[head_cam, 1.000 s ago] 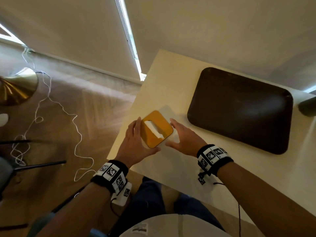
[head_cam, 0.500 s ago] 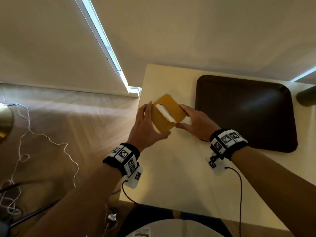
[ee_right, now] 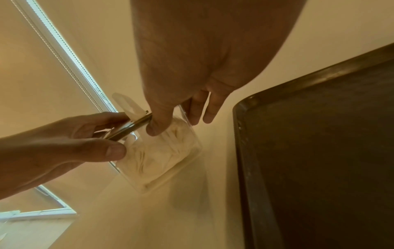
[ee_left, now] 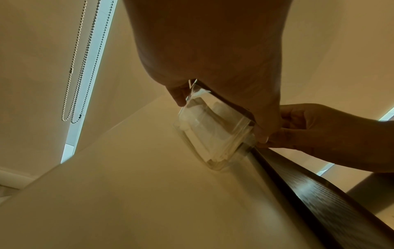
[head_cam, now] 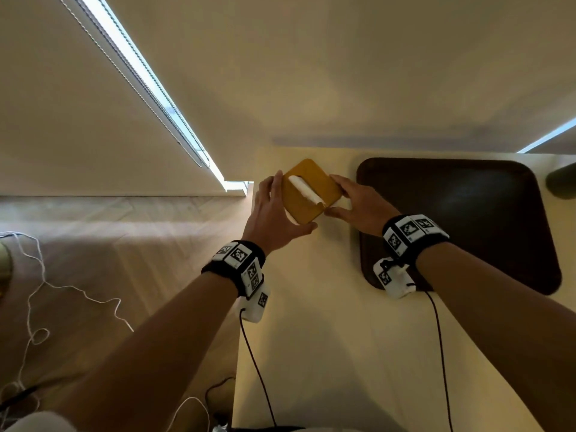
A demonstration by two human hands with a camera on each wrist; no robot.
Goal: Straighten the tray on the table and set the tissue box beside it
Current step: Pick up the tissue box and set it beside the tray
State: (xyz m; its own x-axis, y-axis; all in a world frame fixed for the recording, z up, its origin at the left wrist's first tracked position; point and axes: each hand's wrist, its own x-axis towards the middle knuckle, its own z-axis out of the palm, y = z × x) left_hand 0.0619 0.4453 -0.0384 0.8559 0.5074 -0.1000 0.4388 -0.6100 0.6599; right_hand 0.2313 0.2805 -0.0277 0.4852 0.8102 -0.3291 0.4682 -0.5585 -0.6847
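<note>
The tissue box, clear-walled with a mustard lid and a white tissue poking from its slot, sits between my palms near the table's far left corner, just left of the dark tray. My left hand curls round its left side, thumb under the near corner. My right hand pinches the right edge, fingers over the lid rim. It looks tilted, one corner seemingly touching the tabletop, though I can't be sure. Both forearms reach straight forward, the right wrist over the tray's near left corner
</note>
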